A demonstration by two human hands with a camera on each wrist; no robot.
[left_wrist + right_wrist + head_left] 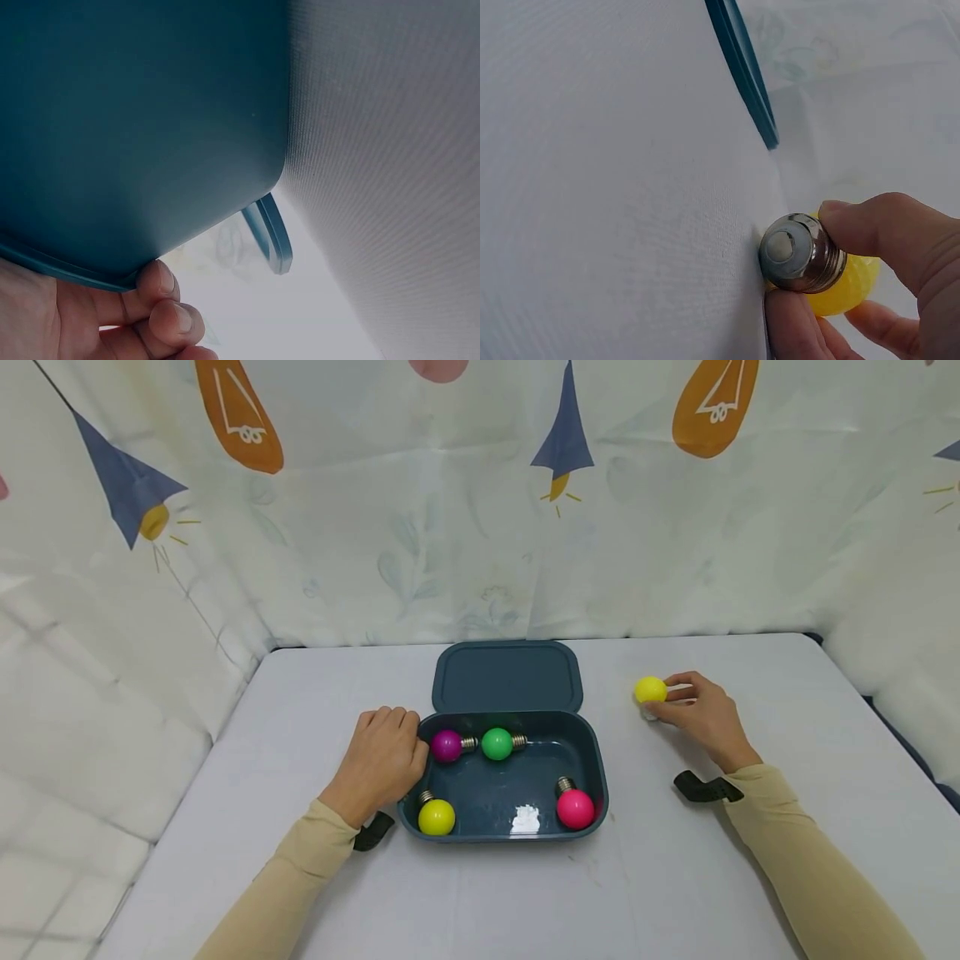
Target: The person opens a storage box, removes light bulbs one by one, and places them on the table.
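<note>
My left hand (pixel 386 756) grips the left rim of a dark blue plastic box (pixel 510 789), its curled fingertips (pixel 161 279) at the rim in the left wrist view. To the right of the box, my right hand (pixel 697 710) pinches a yellow light bulb (pixel 650 690) between thumb and fingers. The bulb's metal screw base (pixel 802 255) shows in the right wrist view, close to the tabletop. Inside the box, a purple bulb (pixel 447 746) and a green bulb (pixel 497 744) lie along the back. Another yellow bulb (pixel 437 817) is front left, a pink bulb (pixel 575 809) front right.
The box's flat blue lid (pixel 507 677) lies right behind it on the white table (pixel 517 902). A patterned white curtain (pixel 480 527) hangs along the table's back edge and both sides. Black straps (pixel 705 787) sit at the wrists.
</note>
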